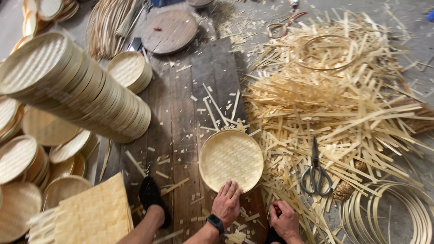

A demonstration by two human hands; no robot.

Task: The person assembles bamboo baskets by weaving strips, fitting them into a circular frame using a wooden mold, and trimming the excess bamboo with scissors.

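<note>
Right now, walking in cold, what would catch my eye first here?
Probably the long leaning stack of round woven trays at the left, and the heap of pale bamboo strips covering the floor on the right. Near the bottom, the person's left hand rests on one round woven tray lying on dark boards, with scissors in the strips nearby.

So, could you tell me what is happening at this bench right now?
A person is working over a wooden board among bamboo offcuts. The left hand rests on the rim of a round woven tray; the right hand is curled among scraps beside it. Scissors lie to the right, and a leaning stack of trays stands left.
</note>
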